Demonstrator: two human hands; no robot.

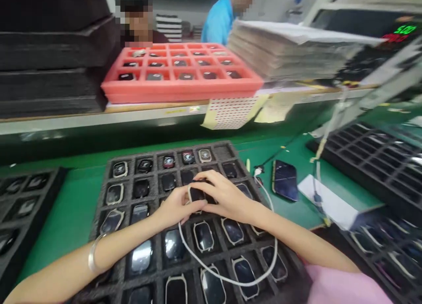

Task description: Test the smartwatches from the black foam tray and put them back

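Observation:
Both my hands meet over a black foam tray [99, 198] whose cells hold several smartwatch bodies. My left hand [174, 207] pinches a watch body [197, 194] with a pale rim from the left. My right hand [224, 196] closes over the same watch from the right and above. A white cable [227, 277] loops from under my hands across the tray's lower cells and back toward the right. A silver bangle [94, 253] sits on my left wrist.
A dark phone [285, 179] and a white card [329, 200] lie on the green mat to the right. More black trays sit at the left [23, 203] and right [372, 159]. A red tray [178, 84] of watches and stacked sheets [283, 53] rest on the shelf behind; two people stand beyond.

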